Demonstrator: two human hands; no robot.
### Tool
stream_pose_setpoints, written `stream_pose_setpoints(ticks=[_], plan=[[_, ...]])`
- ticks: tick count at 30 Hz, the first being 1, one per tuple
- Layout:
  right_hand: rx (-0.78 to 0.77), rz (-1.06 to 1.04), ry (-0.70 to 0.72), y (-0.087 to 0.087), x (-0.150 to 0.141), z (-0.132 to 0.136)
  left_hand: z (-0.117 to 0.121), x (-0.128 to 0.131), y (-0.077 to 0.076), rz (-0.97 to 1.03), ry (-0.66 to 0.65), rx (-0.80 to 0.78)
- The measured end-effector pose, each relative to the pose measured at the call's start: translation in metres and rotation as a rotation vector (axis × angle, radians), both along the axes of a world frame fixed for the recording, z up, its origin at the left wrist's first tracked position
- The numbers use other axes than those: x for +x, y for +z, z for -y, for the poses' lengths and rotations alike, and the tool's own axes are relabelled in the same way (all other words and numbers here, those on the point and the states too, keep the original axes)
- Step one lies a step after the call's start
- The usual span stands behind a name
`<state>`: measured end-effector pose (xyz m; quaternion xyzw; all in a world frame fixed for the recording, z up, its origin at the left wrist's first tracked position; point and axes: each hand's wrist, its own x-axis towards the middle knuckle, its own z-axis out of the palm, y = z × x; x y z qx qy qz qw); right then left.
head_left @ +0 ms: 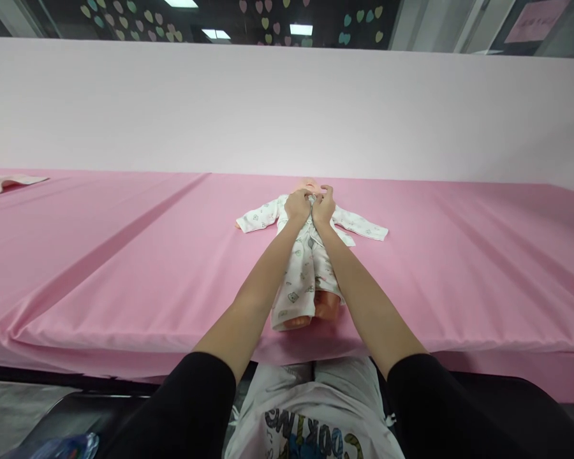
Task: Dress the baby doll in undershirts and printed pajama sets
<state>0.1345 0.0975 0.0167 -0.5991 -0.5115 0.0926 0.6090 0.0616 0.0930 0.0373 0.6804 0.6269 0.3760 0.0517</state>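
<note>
A baby doll (310,186) lies on its back on the pink-covered table (124,268), head away from me, legs toward the front edge. It wears a white printed romper (302,268) with both sleeves spread sideways. My left hand (297,206) and my right hand (323,205) are side by side at the doll's chest, just below the neck. Both have their fingers curled and pinched on the romper's front near the collar. The doll's face is mostly hidden behind my hands.
A pale pink folded cloth (4,183) lies at the far left of the table. A plain pale wall (287,108) rises behind the table. The table's front edge (124,347) runs just ahead of my body.
</note>
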Motion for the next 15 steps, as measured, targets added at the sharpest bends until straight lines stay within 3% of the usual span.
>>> stream_pose_setpoints(ticks=[15], plan=[[0.055,0.23,0.099,0.0017,0.003,-0.0047,-0.0052,-0.0042,-0.0045,0.182,-0.002,0.015]])
